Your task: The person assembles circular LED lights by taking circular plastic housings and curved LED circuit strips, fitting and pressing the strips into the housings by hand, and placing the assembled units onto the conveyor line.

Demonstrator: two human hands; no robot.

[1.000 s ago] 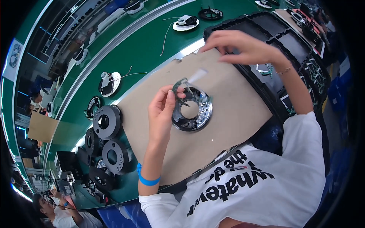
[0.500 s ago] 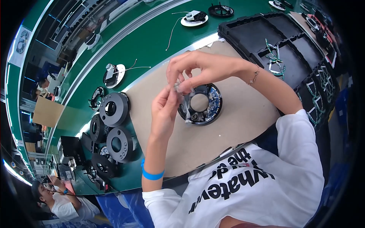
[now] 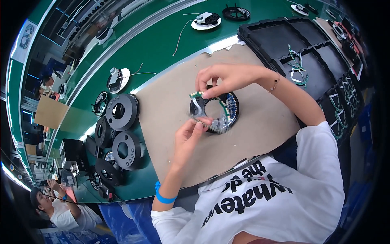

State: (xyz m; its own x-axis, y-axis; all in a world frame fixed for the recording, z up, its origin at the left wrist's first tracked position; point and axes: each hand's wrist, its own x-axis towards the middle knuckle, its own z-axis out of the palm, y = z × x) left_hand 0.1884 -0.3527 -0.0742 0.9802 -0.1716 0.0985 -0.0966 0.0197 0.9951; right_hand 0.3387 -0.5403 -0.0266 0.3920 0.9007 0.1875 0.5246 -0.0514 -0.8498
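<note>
A thin green LED strip point(image 3: 226, 109) with a pale ribbon cable curves over a round black housing. My right hand point(image 3: 223, 79) pinches the strip's far end between thumb and fingertips. Nearer to me, my left hand point(image 3: 190, 132) has its thumb and forefinger closed on the other end; its tip is blurred. Beneath both hands the ring-shaped black housing point(image 3: 194, 106) lies on a brown cardboard sheet point(image 3: 252, 134). A blue circuit board point(image 3: 233, 106) shows along the ring's right side. The hands and the strip cover parts of the ring.
Dark grey ring covers point(image 3: 126, 150) are piled left of the cardboard. White discs with cables point(image 3: 206, 22) lie on the green bench point(image 3: 162, 44). At right stands a black divided tray point(image 3: 270, 38) with more LED strips point(image 3: 298, 67). Another person point(image 3: 65, 211) sits at far left.
My hands were close together at the ring's left side; now they are apart. The right moved rightward, the left down toward me, and the LED strip is spread between them over the ring.
</note>
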